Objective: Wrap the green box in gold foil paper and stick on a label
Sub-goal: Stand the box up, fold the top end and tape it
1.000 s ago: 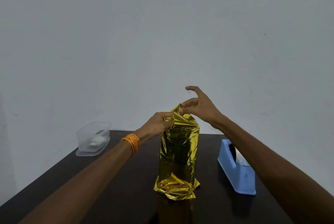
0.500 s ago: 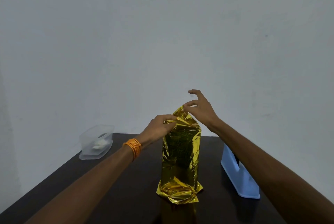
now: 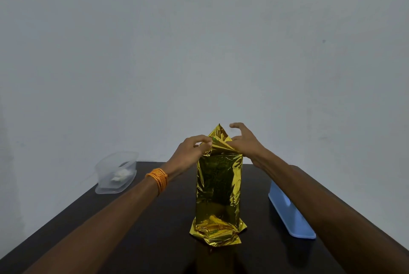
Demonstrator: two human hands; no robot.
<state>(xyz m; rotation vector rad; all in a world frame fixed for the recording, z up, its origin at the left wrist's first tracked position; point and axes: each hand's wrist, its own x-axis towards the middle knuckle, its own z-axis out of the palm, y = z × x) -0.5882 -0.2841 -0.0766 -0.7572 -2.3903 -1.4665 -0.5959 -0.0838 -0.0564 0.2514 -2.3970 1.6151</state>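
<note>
A tall box wrapped in gold foil paper (image 3: 218, 187) stands upright in the middle of the dark table (image 3: 155, 240). The green box itself is hidden by the foil. Loose foil bunches at the bottom and rises to a peak at the top. My left hand (image 3: 191, 148), with an orange thread band on its wrist, pinches the foil at the top left edge. Resting against the top right foil flap is my right hand (image 3: 245, 141), fingers spread and lightly curled. No label is in sight.
A clear plastic container (image 3: 116, 172) with something white inside sits at the table's far left corner. A blue tape dispenser (image 3: 290, 214) stands to the right of the wrapped box, partly behind my right forearm. A pale wall is close behind.
My right hand has come down from pinching the foil peak onto the right flap. The left hand keeps its pinch on the top left. The view has shifted slightly.
</note>
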